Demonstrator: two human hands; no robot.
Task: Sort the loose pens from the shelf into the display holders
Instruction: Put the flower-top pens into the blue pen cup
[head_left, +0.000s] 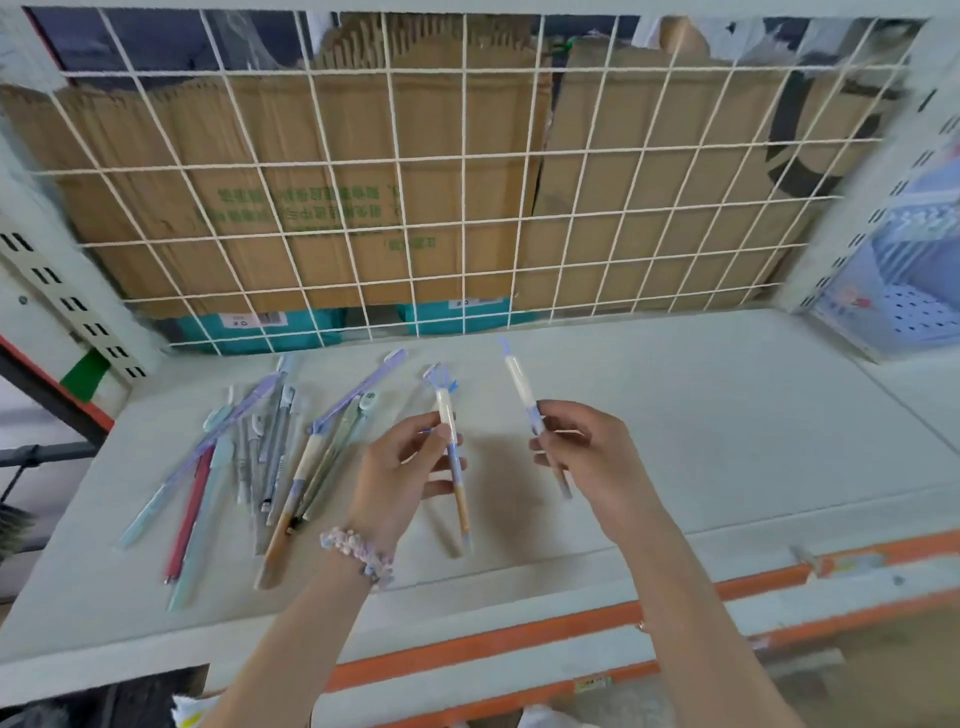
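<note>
Several loose pens (249, 457) lie in a pile on the left part of the white shelf (701, 426), in lilac, pale green, grey, red and tan. My left hand (400, 473) pinches a cream, blue and tan pen (453, 457) with a blue ornament on top, held above the shelf. To its right, my right hand (587, 457) pinches a white and lilac pen (530, 410), its top pointing away from me. Both pens are off the shelf surface. No display holder is plainly visible.
A white wire grid (467, 182) closes the back of the shelf, with cardboard boxes (311, 197) behind it. A blue perforated item (904, 291) stands at the far right. The shelf's front edge has an orange strip (571, 623).
</note>
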